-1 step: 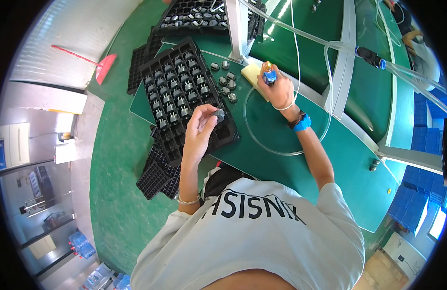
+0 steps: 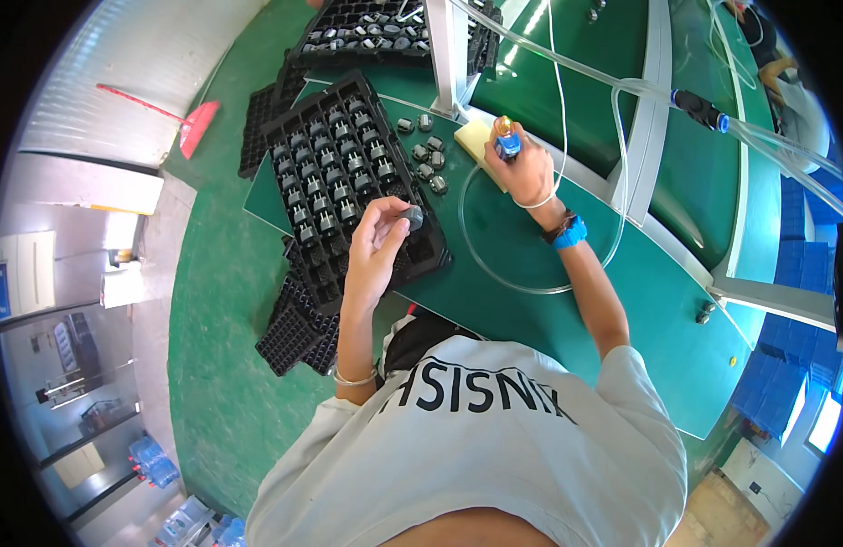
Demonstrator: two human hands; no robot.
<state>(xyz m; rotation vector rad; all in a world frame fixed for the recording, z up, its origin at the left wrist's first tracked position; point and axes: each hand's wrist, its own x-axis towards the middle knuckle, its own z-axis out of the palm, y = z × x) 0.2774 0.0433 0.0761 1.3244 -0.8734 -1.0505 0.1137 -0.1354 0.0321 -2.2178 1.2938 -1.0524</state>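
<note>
On worktable (image 2: 658,310) (green, like floor (image 2: 221,365)), tray (image 2: 429,248).

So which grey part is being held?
The grey part pinched in the left hand; others sit in black trays or lie loose on the green tabletop.

bright light, streaks of glare on the green worktop (image 2: 590,87), fisheye-bent edges, black corners

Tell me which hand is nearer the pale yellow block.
Right. The right hand overlaps the pale yellow block in view; the left hand is farther left, over the black tray.
</note>
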